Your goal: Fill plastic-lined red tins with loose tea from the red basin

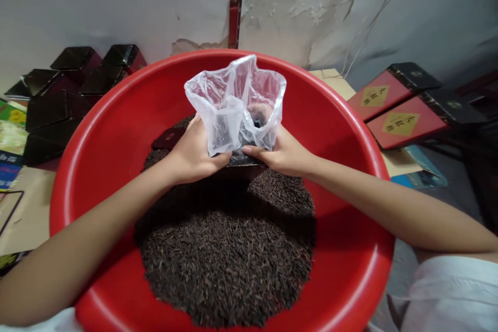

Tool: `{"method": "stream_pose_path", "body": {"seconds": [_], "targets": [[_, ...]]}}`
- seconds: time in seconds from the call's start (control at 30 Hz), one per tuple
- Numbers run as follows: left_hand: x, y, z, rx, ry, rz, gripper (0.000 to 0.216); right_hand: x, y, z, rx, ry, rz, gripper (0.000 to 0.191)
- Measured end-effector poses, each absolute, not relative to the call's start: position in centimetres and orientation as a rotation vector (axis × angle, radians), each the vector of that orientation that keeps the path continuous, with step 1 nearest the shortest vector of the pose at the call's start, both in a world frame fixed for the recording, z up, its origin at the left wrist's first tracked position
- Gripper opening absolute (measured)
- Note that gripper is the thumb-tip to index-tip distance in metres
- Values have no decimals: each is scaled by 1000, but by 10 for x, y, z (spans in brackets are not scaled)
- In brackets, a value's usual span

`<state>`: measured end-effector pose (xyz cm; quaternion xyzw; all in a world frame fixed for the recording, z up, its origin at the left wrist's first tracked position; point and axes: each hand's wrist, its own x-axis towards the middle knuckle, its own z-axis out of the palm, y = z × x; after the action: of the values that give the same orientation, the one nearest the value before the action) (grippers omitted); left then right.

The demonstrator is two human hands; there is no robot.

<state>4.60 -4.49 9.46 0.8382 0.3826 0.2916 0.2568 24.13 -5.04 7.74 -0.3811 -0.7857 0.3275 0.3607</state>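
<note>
Between my left hand (192, 153) and my right hand (286, 153) is a dark tea tin (249, 172), gripped from both sides with the thumbs at its near top edge. A clear plastic bag (223, 124) lines it and stands up out of its mouth, open and crumpled. How much is inside the bag I cannot tell. Both hands are over a large red basin (346, 207) that holds a heap of dark, dry tea leaves (229, 264). Beside my left hand, a dark red piece like a lid (166, 138) lies on the leaves, partly hidden.
Several dark tins (52, 109) stand on the left beyond the basin's rim. On the right, two red tins (404, 122) with yellow diamond labels lean over. A red strap-like piece (234, 21) rises against the peeling wall (303, 15) behind. Cardboard (29, 212) lies at left.
</note>
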Motion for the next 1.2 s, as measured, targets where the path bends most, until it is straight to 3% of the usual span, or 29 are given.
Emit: {"method": "stream_pose_path", "body": {"seconds": [0.2,0.43,0.67,0.93,1.07,1.2], "targets": [[51,-51,86,2568,1134,855,37,237,-56,76,-991,-2116,576,42],[60,-64,91,2791,1125,603,52,235,-64,89,-988,-2353,313,24],[64,-75,102,2647,1000,491,53,225,-72,88,-1156,-2209,397,46],[74,-78,94,2431,1101,734,47,218,-82,93,-1010,-2192,454,78],[76,-80,102,2275,1225,819,48,222,-82,89,-848,-2171,490,81],[75,-79,104,2313,1227,824,25,226,-79,81,-947,-1924,318,78]]}}
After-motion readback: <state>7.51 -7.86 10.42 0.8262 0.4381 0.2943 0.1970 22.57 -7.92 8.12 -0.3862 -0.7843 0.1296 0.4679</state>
